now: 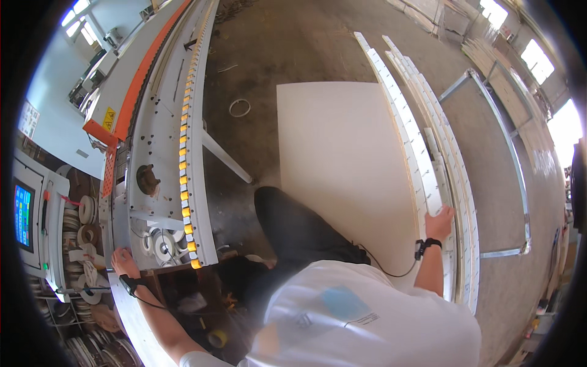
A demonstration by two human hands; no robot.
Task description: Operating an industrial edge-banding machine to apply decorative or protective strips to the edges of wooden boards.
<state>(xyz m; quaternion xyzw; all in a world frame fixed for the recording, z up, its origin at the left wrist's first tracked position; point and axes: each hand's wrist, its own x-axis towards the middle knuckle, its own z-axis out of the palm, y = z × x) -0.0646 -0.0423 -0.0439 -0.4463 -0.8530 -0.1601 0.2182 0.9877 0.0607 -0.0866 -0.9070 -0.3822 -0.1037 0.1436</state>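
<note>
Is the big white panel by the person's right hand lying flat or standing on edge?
Lying flat: the white panel shows its whole broad face upward, resting on a stack of panels. The right hand rests at its near edge.

head cam: I see steeply down from above the shoulders | wide fisheye, floor far | dark rim, perhaps hiding corners
</note>
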